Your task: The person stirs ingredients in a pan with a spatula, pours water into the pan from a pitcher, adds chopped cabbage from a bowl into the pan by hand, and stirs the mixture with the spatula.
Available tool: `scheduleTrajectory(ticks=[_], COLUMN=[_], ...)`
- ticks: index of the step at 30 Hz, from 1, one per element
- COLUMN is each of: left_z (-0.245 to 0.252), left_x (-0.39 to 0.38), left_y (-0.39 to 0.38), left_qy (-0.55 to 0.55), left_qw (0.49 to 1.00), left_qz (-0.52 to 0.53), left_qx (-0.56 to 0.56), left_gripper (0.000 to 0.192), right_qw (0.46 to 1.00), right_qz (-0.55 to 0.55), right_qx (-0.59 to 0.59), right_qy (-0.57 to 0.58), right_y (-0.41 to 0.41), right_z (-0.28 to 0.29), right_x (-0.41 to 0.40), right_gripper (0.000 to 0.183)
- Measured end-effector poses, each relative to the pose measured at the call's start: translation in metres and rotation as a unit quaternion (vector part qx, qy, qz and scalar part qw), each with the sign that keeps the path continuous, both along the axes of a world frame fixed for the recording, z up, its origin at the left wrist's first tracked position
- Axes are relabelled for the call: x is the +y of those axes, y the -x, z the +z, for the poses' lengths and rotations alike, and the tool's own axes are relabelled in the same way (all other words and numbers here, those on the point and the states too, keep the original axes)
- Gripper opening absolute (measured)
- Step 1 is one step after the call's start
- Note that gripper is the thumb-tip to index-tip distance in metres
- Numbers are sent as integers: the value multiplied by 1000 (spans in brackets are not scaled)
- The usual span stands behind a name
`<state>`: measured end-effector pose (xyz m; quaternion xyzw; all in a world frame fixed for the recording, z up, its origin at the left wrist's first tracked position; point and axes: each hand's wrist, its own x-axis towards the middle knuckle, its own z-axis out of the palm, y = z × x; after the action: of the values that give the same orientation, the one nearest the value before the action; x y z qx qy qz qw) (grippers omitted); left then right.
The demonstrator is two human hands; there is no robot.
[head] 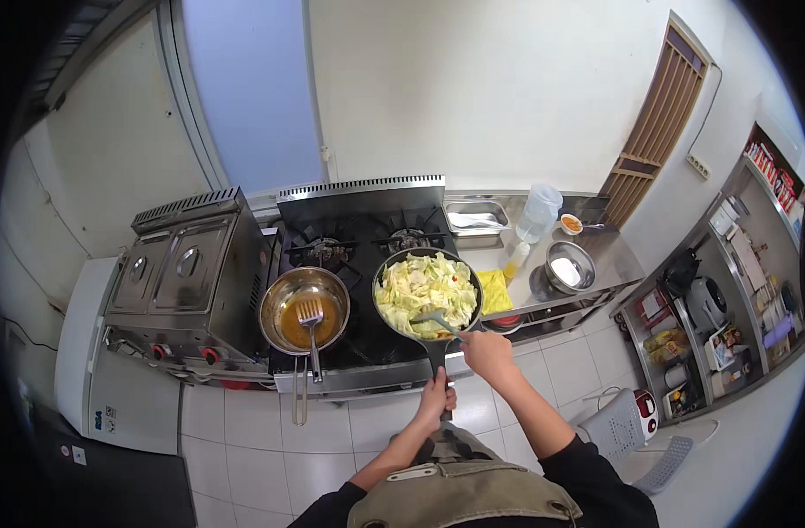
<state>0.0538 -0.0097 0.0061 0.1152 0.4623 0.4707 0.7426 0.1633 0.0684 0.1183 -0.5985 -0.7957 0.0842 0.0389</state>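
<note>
My left hand (434,400) is closed around the handle of a dark frying pan (478,280), which sits at the front right of the black gas stove (369,330). Chopped cabbage (429,287) fills the pan, with a few orange and red bits among it. My right hand (487,354) grips a grey-green cooking utensil (435,319); its head is partly under the leaves at the pan's near side. Left of the pan, a steel pan (268,310) holds brownish liquid, and a slotted metal turner (311,317) rests in it.
Right of the stove, the steel counter (613,254) bears a yellow cloth (495,292), a squeeze bottle (518,257), a clear plastic pitcher (538,212), a steel bowl (587,254) with white contents and a small orange-filled bowl (571,224). A lidded steel appliance (231,284) stands left.
</note>
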Motion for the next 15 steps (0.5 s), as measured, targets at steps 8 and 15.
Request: scheduleTrajectory(ticks=[8,15], left_z=[-13,-13], left_x=[4,-21], left_y=[16,0], left_qy=[-34,-18], left_qw=[999,1000], left_qz=[6,-4], left_qx=[-30,-24], left_gripper=[48,49], right_qw=[998,1000], right_qz=[0,-8], right_qx=[23,-1], right_qy=[-56,-26], right_y=[-17,4], right_z=[72,8], right_x=[-37,-12], right_gripper=[21,23])
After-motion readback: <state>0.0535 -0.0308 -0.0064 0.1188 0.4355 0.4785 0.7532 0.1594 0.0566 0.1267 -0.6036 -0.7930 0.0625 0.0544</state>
